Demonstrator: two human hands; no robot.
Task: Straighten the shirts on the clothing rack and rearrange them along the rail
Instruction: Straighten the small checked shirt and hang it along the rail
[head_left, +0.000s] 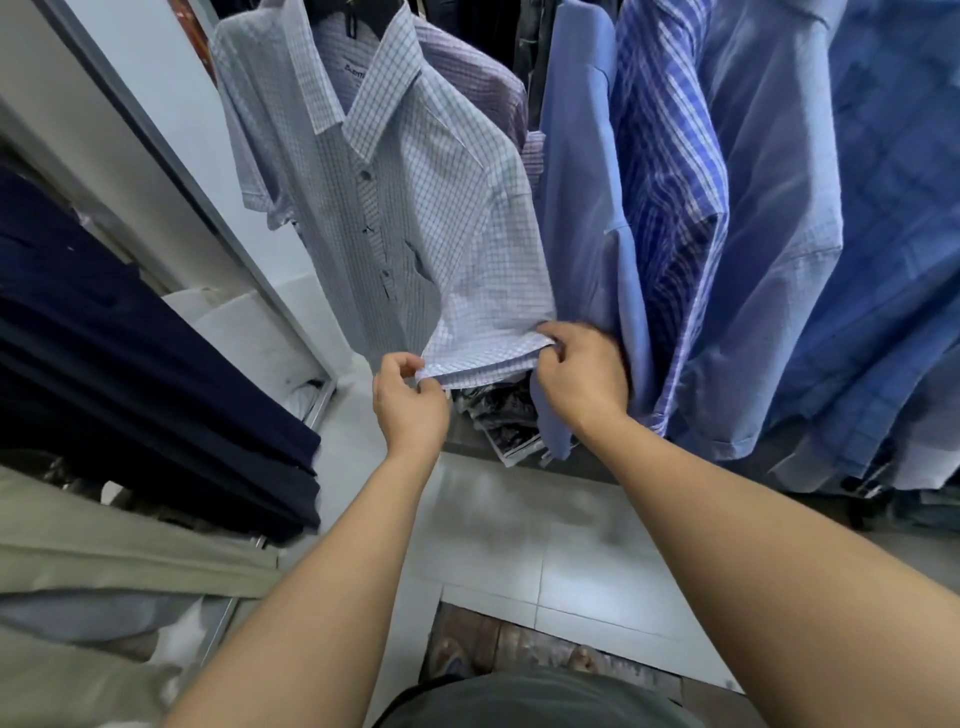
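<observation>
A clothes shop — a crowded row of hanging shirts, folded trousers stacked alongside, and a tiled floor.

Pale tiled floor, white wall, possibly a doormat below.

Gap, left of checked shirt: open down to the floor, bounded by the slanted grey frame.
Right of checked shirt: plain blue shirt hangs touching its sleeve; no gap; right hand lies against it.
Further right: striped blue shirt and other blue shirts packed fabric to fabric.
Under the hems: wrapped packets fill the low space.
Far left: stacked dark garments jut toward the aisle.
Aisle: tiled floor open between stack and rack.
</observation>
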